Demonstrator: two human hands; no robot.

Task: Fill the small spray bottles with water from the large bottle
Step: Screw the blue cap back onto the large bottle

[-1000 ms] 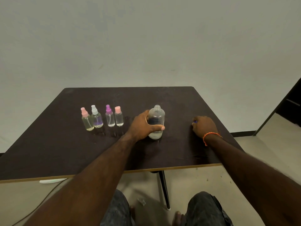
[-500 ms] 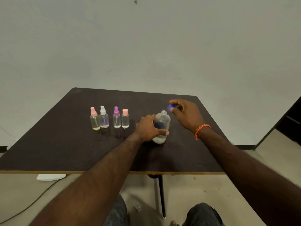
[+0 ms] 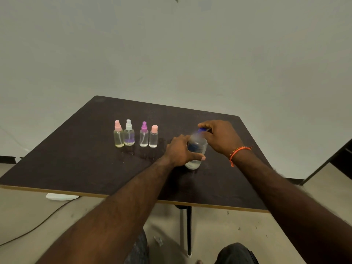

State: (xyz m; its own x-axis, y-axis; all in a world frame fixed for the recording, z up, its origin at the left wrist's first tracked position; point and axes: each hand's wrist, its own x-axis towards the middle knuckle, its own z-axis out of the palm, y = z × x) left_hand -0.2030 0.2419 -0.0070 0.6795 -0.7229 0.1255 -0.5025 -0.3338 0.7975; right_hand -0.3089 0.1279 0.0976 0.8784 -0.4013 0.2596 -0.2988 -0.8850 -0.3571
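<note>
The large clear bottle [image 3: 196, 149] stands upright on the dark table [image 3: 76, 164], with a little water at its bottom. My left hand [image 3: 178, 152] grips its body from the left. My right hand [image 3: 219, 137] holds the blue cap [image 3: 202, 129] right at the bottle's mouth. Several small spray bottles stand in a row to the left: a pink-topped one [image 3: 118, 134], a white-topped one [image 3: 129, 133], a purple-topped one [image 3: 143, 134] and a pink-capped one [image 3: 154, 136], all with their tops on.
The table's front edge [image 3: 133, 199] runs just before my knees, with a single leg [image 3: 187, 229] beneath. A white object [image 3: 62, 196] and a cable [image 3: 38, 227] lie on the floor at the left. A dark doorway edge [image 3: 341, 159] is at the right.
My right hand picked the blue cap off the table at the right and brought it over to the large bottle's mouth. My left hand kept its grip on the bottle.
</note>
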